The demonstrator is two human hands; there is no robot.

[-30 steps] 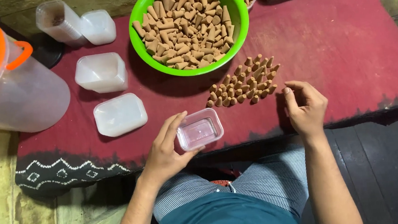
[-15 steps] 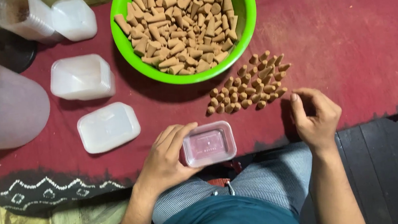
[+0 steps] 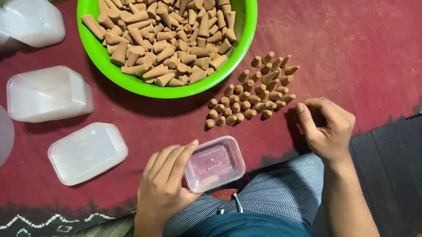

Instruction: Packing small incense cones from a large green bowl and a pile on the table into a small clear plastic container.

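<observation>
Dark red cloth (image 3: pixel 366 28) covers the work surface, patterned hem along the near edge. Versus half a second back: view has moved in closer, the bowl and loose cones sit larger and lower in frame, the orange-lidded jug at left is mostly cut off; hand positions barely changed. Left hand (image 3: pixel 163 186) grips the small clear rectangular tub (image 3: pixel 214 163) at its left side, fingers curved along the rim, tub sitting at the cloth's near edge just above the person's lap. Right hand (image 3: pixel 326 128) is loosely curled, fingers folded in, thumb up, resting on the cloth just right of the loose group of brown cones (image 3: pixel 249 95); cannot tell if it holds a cone. Green bowl (image 3: pixel 243 24) above, heaped with the same cones. Stacked clear tubs (image 3: pixel 48 94) and a single upturned tub (image 3: pixel 88 152) lie left, well apart from both hands.
</observation>
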